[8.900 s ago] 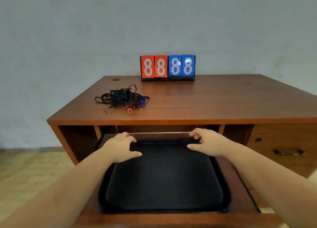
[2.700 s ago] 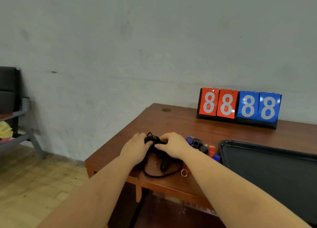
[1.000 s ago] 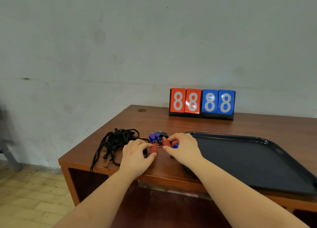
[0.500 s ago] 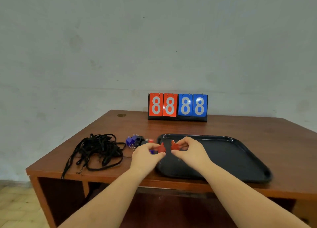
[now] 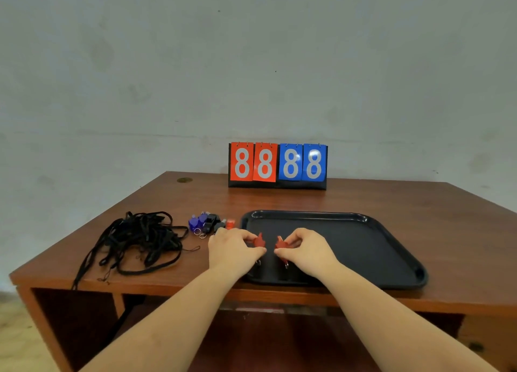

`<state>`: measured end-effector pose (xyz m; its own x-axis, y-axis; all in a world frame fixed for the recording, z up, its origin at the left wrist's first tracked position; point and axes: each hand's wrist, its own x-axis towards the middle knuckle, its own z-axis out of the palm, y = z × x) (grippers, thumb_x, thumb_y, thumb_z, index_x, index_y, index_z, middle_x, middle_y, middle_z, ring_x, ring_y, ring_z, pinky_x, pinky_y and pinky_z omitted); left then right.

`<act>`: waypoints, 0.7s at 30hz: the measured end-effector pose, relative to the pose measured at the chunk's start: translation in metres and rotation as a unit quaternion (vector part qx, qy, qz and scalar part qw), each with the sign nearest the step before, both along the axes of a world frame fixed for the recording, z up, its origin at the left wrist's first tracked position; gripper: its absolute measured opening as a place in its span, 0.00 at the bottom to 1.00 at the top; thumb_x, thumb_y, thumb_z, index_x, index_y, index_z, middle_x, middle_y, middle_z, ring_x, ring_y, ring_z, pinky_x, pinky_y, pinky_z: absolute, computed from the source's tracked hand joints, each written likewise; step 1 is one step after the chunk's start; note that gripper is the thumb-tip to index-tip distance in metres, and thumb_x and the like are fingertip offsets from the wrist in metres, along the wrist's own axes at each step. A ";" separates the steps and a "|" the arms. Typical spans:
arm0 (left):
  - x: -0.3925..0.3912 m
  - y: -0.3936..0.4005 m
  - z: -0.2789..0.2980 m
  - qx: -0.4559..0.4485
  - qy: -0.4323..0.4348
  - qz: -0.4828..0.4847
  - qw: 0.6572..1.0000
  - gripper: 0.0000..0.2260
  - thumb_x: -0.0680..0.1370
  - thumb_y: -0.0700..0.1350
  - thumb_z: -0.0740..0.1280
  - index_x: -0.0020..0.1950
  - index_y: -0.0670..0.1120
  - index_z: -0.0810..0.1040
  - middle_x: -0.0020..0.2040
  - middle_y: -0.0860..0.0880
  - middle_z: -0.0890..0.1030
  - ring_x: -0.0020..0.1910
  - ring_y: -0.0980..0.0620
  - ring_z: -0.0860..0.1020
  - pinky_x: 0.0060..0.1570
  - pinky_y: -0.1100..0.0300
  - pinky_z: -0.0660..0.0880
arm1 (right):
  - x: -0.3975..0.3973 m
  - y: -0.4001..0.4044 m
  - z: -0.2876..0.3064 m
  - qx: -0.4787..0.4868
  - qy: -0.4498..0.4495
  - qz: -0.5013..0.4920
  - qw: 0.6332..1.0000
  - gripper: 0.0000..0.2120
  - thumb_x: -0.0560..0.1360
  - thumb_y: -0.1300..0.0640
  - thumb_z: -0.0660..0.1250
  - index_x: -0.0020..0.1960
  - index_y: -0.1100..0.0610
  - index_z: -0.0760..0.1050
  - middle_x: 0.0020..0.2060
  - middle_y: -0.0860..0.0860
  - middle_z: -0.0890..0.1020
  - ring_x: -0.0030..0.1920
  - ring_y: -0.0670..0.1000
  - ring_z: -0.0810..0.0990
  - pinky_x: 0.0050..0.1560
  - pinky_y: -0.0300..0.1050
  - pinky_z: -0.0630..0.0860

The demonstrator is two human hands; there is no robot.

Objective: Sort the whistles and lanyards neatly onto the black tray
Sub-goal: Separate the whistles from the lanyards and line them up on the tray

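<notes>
Head view — both hands (image 5: 236, 248) (image 5: 307, 250) pinch red whistles (image 5: 259, 241) (image 5: 279, 243) over tray (image 5: 363, 220).

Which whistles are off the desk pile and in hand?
The two red whistles: left hand pinches one, right hand the other, over the black tray.

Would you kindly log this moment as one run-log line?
left hand: pinches red whistle | right hand: pinches second red whistle | both over black tray | lanyards: on desk
</notes>
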<state>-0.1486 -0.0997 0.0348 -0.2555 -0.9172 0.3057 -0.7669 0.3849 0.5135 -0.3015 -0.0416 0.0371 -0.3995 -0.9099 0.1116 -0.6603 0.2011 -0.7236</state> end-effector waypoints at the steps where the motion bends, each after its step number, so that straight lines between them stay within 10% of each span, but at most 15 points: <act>1: -0.001 -0.003 0.000 -0.006 -0.026 0.006 1.000 0.15 0.70 0.61 0.68 0.54 0.58 0.80 0.56 0.54 0.79 0.61 0.50 0.69 0.61 0.53 0.64 | 0.000 -0.003 0.001 0.008 0.003 0.000 1.000 0.12 0.67 0.49 0.74 0.46 0.53 0.76 0.43 0.48 0.81 0.44 0.47 0.80 0.47 0.43 0.77; 21: -0.033 -0.090 0.009 -0.011 -0.093 0.024 0.995 0.19 0.73 0.62 0.65 0.60 0.57 0.77 0.59 0.49 0.74 0.60 0.47 0.67 0.58 0.53 0.64 | -0.024 -0.106 0.006 0.050 0.058 -0.006 0.997 0.13 0.71 0.47 0.69 0.50 0.54 0.76 0.43 0.50 0.82 0.42 0.48 0.78 0.42 0.41 0.73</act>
<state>-0.1815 -0.1901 0.0435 -0.2661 -0.9230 0.2780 -0.8653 0.3558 0.3532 -0.3255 -0.1480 0.0432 -0.4000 -0.9141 0.0670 -0.7358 0.2767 -0.6181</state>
